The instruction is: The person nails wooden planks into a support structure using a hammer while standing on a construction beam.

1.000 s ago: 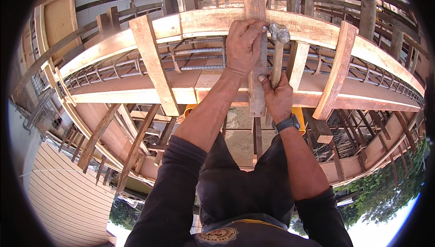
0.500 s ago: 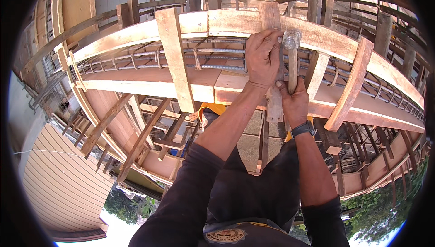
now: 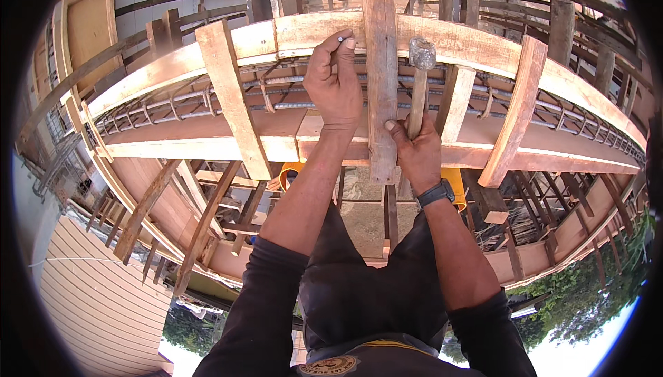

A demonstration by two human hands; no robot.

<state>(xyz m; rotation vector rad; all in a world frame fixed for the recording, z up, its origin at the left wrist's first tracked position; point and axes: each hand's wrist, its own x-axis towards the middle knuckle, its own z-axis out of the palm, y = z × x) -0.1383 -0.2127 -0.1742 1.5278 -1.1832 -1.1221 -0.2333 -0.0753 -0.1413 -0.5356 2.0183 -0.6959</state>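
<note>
My left hand [image 3: 334, 83] is raised just left of an upright wooden cleat [image 3: 381, 87], its thumb and fingers pinched on a small nail [image 3: 340, 39] whose end shows at the fingertips. The cleat spans the top and bottom rails of a curved timber formwork. To its right, my right hand [image 3: 420, 159] grips the wooden handle of a hammer [image 3: 422, 54], head up, over the gap between the rails. The right thumb lies close to the cleat's lower part; whether it touches cannot be made out.
Steel reinforcing bars [image 3: 183, 100] with ties run inside the formwork. More cleats cross it, one at the left [image 3: 233, 97] and one at the right [image 3: 514, 111]. Below, several timber props stick out around my legs. A yellow curved object [image 3: 453, 187] shows beside my right wrist.
My left hand has come off the cleat and moved left, so the cleat now shows in full. The hammer sits a little farther right of it. The whole view has shifted.
</note>
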